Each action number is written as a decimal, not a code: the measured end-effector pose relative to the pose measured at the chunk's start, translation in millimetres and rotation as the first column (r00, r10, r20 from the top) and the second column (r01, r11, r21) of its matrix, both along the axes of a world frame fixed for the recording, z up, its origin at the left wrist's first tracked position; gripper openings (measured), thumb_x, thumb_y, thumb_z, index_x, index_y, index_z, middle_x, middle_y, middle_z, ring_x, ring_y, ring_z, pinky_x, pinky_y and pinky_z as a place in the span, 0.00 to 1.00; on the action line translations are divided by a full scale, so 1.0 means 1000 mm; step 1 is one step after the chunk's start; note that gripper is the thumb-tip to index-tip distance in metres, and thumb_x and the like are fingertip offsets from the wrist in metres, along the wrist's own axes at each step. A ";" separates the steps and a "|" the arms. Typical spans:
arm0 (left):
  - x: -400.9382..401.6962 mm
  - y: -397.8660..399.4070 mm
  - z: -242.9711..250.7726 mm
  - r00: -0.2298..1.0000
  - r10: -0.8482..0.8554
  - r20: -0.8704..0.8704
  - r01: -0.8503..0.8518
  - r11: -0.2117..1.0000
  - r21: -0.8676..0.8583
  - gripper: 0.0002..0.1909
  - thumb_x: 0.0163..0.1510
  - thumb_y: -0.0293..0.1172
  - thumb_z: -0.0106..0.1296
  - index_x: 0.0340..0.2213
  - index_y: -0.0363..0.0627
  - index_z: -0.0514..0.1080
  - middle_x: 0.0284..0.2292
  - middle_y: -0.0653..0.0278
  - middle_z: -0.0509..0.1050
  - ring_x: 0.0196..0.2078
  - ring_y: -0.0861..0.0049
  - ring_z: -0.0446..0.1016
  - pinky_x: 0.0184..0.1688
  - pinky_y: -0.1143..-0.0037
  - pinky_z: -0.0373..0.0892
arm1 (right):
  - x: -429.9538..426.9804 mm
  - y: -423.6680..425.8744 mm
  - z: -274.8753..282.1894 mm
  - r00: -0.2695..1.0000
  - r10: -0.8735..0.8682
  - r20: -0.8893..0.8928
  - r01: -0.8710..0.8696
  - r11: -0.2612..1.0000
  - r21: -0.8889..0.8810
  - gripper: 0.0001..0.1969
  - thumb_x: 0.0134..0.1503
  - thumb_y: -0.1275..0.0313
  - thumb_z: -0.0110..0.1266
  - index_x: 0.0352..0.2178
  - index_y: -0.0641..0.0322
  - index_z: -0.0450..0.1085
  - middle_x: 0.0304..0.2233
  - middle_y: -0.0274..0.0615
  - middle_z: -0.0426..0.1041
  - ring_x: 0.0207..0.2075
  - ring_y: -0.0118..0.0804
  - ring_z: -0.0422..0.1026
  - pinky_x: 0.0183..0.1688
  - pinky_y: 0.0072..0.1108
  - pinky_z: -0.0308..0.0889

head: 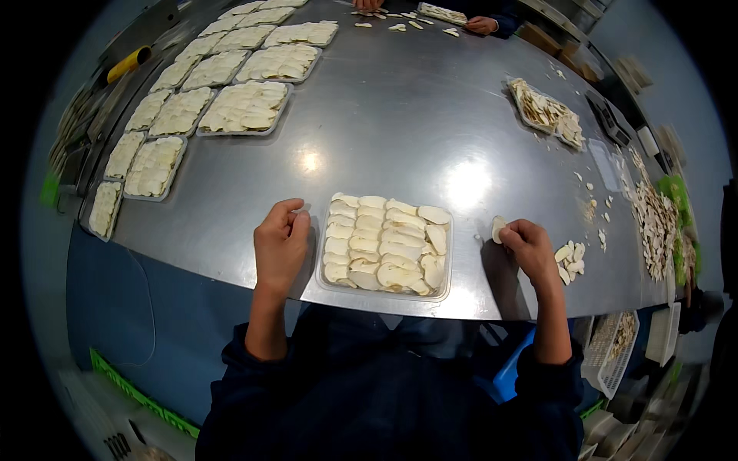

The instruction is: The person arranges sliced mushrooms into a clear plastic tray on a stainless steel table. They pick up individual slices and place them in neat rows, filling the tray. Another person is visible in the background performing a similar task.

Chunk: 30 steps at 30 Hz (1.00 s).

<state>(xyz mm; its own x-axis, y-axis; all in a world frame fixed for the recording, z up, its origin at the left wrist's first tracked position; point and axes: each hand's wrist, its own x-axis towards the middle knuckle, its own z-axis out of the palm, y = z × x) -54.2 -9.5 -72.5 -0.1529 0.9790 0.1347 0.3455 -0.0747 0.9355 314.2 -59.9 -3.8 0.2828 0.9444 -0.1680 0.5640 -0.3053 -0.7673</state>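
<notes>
A clear plastic tray [451, 253] lies before me near the table's front edge, holding overlapping rows of pale slices that look like dried mushroom. My left hand [282, 242] is just left of the tray, fingers curled, with nothing visible in it. To the right of the tray, my right hand [527, 245] pinches one pale slice [498, 229] between thumb and fingers above the metal table. A small pile of loose slices [571, 260] lies on the table just right of that hand.
Many filled trays [245, 108] stand in rows at the left on the metal table [380, 144]. A tray of mixed slices [545, 112], a scale [608, 118] and a large heap of slices [654, 227] are at the right. A co-worker's hands [481, 25] are at the far side.
</notes>
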 end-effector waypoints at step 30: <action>0.002 -0.004 0.010 1.000 -0.001 0.003 0.002 0.998 -0.067 0.12 0.52 0.27 0.50 0.39 0.35 0.73 0.21 0.64 0.73 0.21 0.84 0.69 0.27 0.80 0.67 | -0.098 -0.028 0.023 0.819 0.506 0.270 -0.491 0.862 -0.126 0.12 0.57 0.66 0.49 0.25 0.66 0.69 0.20 0.56 0.70 0.23 0.55 0.70 0.28 0.34 0.66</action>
